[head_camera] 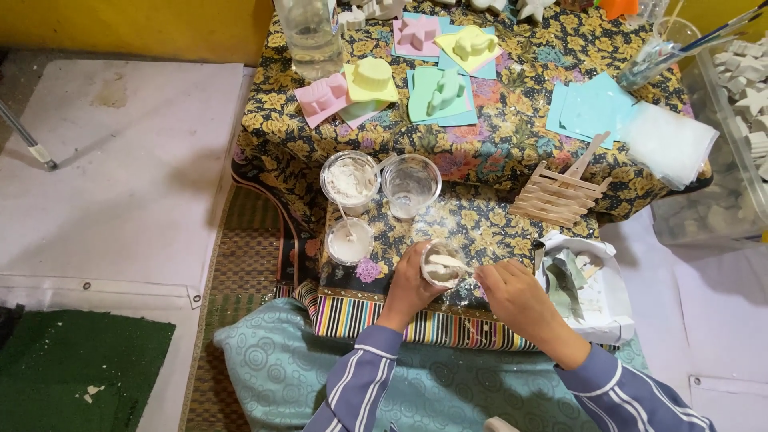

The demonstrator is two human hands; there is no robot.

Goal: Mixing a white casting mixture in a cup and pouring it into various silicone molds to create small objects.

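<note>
My left hand grips a small clear plastic cup with white paste in it, held over the floral cloth. My right hand holds a flat wooden stick whose end lies in that cup. Just beyond stand a cup of white powder, an almost empty clear cup and a cup of white mix with a stick in it. White powder dusts the cloth around my hands.
Coloured moulds on pastel paper sheets lie farther back, with a clear bottle. Wooden sticks lie at right, beside a white bag. A clear box of white casts stands at far right.
</note>
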